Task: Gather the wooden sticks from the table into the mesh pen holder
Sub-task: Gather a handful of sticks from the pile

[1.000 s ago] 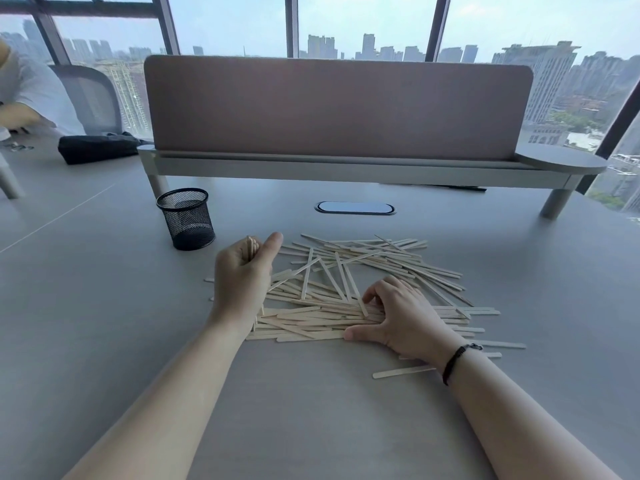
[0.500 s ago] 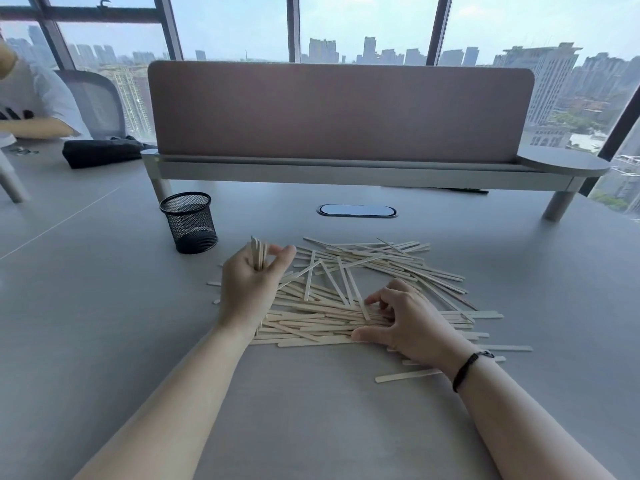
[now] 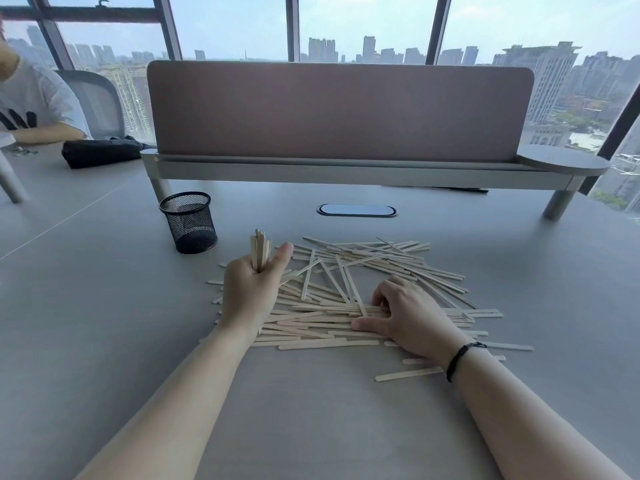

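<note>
A loose pile of pale wooden sticks [image 3: 374, 271] lies spread across the grey table [image 3: 104, 323]. My left hand [image 3: 251, 289] grips an upright bundle of sticks [image 3: 259, 249], whose tops poke out above the fist, thumb raised beside them. My right hand [image 3: 408, 315] rests on the pile's near right part, fingers curled over several sticks; whether it pinches any is not visible. The black mesh pen holder [image 3: 188, 221] stands upright to the left of the pile, a short way beyond my left hand, and looks empty.
A pink desk divider [image 3: 339, 112] on a raised grey shelf crosses the back of the table. An oval cable port [image 3: 356, 210] sits behind the pile. A black pouch [image 3: 100, 152] and another person's arm [image 3: 45, 135] are at the far left.
The stick bundle now stands farther out of my left fist than before. My right hand has stayed on the pile, fingers shifting slightly.
</note>
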A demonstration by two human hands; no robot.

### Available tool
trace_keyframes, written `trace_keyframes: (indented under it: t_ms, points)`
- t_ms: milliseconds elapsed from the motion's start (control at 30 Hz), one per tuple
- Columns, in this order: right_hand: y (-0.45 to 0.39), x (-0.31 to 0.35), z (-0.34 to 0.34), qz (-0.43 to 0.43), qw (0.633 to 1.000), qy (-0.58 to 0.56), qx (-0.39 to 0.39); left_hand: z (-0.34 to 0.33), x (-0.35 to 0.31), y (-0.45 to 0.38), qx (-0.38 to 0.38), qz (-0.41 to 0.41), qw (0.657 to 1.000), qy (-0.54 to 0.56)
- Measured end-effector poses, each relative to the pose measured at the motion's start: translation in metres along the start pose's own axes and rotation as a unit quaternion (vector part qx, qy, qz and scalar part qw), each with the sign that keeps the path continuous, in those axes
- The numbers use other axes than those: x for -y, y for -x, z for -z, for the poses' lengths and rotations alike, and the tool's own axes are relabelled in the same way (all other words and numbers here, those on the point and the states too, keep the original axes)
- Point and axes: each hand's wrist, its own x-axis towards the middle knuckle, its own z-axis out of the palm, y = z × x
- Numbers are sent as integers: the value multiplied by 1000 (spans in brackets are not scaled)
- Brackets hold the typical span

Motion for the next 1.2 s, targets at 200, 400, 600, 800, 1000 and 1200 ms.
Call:
trace_keyframes:
  t_ms: [200, 400, 600, 800, 1000, 1200]
  points:
    - [-5, 11, 4, 6, 999, 53, 10, -1, -4, 0, 6, 10, 998, 62]
    - [-4, 12, 0, 39, 996, 72, -21, -3, -3, -2, -5, 44, 993, 112]
    - [-3, 11, 0, 62, 995, 58, -55, -4, -10, 1, 22, 43, 989, 143]
    - [-4, 6, -2, 113, 986, 75, -97, -3, -15, 2, 42, 48, 984, 168]
    - [-3, 5, 2, 94, 980, 40, -172, 0, -19, 0, -13, 23, 989, 146]
    - [-3, 19, 15, 80, 970, -62, -219, 1, -21, -3, -44, 28, 984, 171]
